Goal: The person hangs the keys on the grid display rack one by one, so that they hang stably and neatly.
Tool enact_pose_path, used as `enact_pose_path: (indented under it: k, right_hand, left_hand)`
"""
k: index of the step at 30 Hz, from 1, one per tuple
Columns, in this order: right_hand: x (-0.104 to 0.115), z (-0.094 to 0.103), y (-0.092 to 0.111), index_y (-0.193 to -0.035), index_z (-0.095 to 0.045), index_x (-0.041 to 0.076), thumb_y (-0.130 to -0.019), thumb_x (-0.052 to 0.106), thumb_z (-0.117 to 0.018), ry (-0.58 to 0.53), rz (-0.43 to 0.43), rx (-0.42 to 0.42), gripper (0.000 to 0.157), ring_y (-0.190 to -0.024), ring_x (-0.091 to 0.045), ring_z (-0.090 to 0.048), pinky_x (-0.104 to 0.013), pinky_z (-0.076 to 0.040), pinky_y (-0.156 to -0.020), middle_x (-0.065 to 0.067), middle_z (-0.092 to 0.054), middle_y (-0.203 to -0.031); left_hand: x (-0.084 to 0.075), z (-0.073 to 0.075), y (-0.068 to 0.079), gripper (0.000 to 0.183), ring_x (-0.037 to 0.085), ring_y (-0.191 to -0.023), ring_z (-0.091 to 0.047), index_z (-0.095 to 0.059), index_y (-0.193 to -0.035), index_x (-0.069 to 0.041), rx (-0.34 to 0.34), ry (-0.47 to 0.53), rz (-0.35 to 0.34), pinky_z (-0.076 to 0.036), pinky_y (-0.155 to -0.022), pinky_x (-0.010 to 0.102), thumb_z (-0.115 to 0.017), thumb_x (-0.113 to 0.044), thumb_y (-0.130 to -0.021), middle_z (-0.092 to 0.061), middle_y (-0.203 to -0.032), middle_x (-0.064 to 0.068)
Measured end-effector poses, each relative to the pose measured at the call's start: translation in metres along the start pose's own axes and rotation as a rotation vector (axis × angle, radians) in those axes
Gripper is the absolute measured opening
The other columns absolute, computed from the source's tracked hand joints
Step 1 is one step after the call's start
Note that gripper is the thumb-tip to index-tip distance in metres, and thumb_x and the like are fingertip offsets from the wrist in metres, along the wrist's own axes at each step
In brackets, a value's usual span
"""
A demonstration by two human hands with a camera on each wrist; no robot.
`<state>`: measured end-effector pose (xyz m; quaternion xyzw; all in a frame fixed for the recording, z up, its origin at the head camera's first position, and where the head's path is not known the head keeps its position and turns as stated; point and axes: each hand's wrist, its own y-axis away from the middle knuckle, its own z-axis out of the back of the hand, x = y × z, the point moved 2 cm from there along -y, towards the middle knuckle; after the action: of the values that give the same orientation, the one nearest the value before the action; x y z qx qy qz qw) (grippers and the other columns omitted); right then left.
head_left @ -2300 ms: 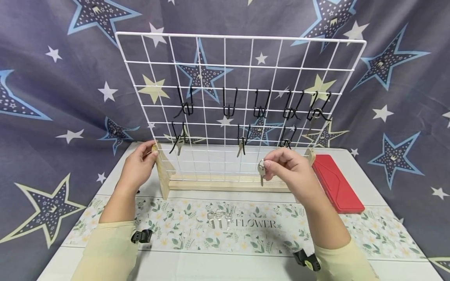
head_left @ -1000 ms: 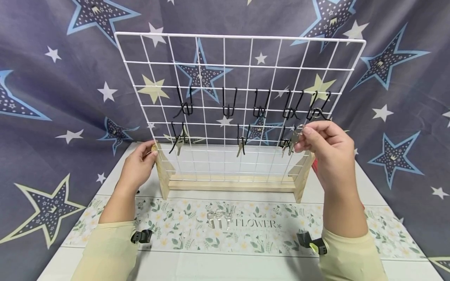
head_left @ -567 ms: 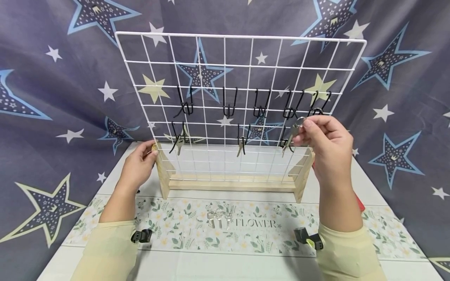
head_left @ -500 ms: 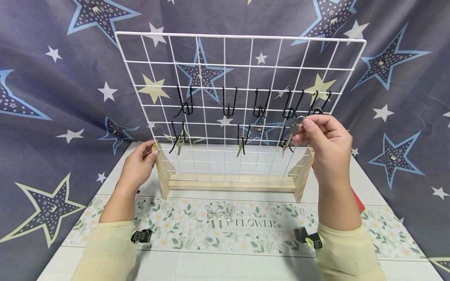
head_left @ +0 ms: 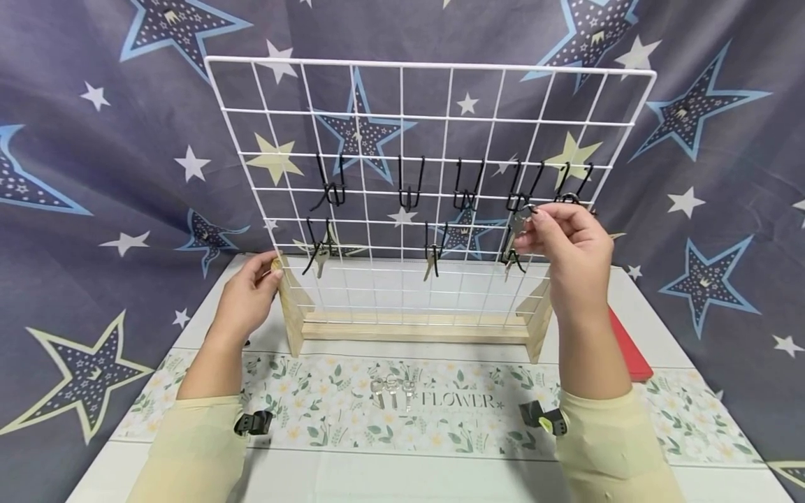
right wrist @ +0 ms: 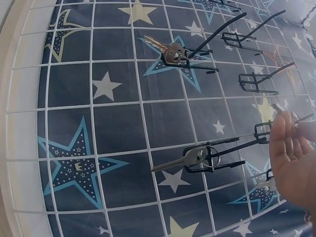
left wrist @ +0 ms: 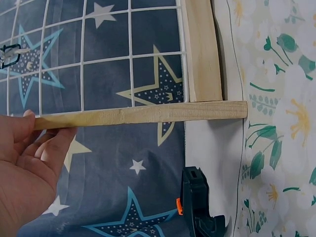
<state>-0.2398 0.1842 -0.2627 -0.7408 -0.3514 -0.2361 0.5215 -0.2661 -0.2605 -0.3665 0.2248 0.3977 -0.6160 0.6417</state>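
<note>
My left hand (head_left: pixel 248 293) grips the top of the wooden side board (left wrist: pixel 138 116) of a stand, thumb on one face and fingers on the other. The stand bears a white wire grid (head_left: pixel 402 112) with black hooks. Between thumb and fingers, my right hand (head_left: pixel 569 258) pinches a key (head_left: pixel 517 223) by its ring, right at the tip of an upper-row hook (head_left: pixel 522 199), second from the right. Below it, a hook (right wrist: pixel 217 163) carries a hanging key (right wrist: pixel 182 162). Two other lower hooks also hold keys, one being a brass-toned key (right wrist: pixel 173 52).
Three loose keys (head_left: pixel 391 395) lie on the floral table runner (head_left: pixel 327 426) in front of the stand. A red case (head_left: pixel 629 349) lies at the right, partly behind my right forearm. A star-patterned curtain (head_left: pixel 126 175) hangs close behind the grid.
My right hand has carried the key from low before the grid up and to the right, then slightly left to the upper hook. The left hand has stayed on the side board.
</note>
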Motion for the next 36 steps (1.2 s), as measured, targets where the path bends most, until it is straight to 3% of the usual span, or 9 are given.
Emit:
enact_pose_path:
  k: [14,24,36]
  right_hand:
    - [-0.012,-0.002,-0.010,-0.093,-0.065,-0.007,-0.089,-0.001,-0.068,0.011,-0.060,-0.035,0.009,-0.055,-0.020,-0.068,-0.032,-0.063,-0.058,-0.013,-0.068,-0.074]
    - [-0.017,-0.001,-0.015,-0.096,-0.063,-0.011,-0.089,0.003,-0.070,0.042,-0.069,-0.044,0.017,-0.055,-0.020,-0.067,-0.031,-0.062,-0.056,-0.014,-0.067,-0.074]
    - [-0.021,-0.002,-0.022,-0.093,-0.062,-0.010,-0.089,-0.001,-0.068,0.048,-0.067,-0.056,0.011,-0.052,-0.019,-0.067,-0.030,-0.061,-0.051,-0.014,-0.066,-0.073]
  left_hand:
    - [0.001,0.000,0.001,0.048,0.032,-0.132,-0.050,-0.040,-0.150,-0.014,-0.002,0.008,-0.003,-0.048,-0.107,0.047,-0.044,-0.031,-0.106,-0.047,-0.148,0.017]
    - [0.002,0.000,0.001,0.048,0.032,-0.132,-0.050,-0.039,-0.150,-0.014,0.001,0.015,-0.004,-0.048,-0.107,0.047,-0.044,-0.031,-0.106,-0.047,-0.148,0.017]
    - [0.001,0.000,0.000,0.048,0.033,-0.132,-0.050,-0.040,-0.150,-0.015,-0.004,0.009,-0.007,-0.047,-0.108,0.047,-0.045,-0.031,-0.105,-0.048,-0.148,0.017]
